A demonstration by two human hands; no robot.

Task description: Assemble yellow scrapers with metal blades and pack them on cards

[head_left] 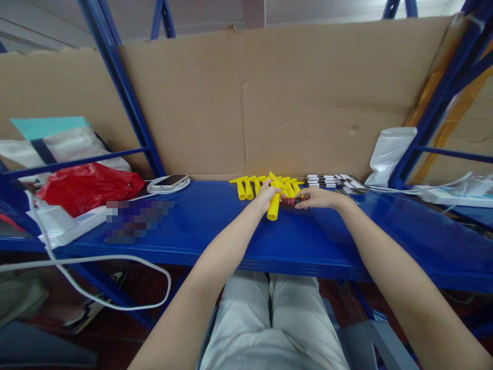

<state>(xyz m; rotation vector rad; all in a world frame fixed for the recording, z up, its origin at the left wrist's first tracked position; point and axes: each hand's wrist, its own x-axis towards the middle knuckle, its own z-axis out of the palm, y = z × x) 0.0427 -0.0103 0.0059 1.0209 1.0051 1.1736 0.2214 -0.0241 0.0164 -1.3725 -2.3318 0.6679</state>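
This place seems to be a workshop, or a work corner in a warehouse. The long table has a blue metal look and stands among blue posts, such as one meets in storage racks. Behind it rises a wall of plain brown cardboard. On the table there are several yellow T-shaped pieces of the same kind, side by side, and small stacked white items. The floor below is dark red.
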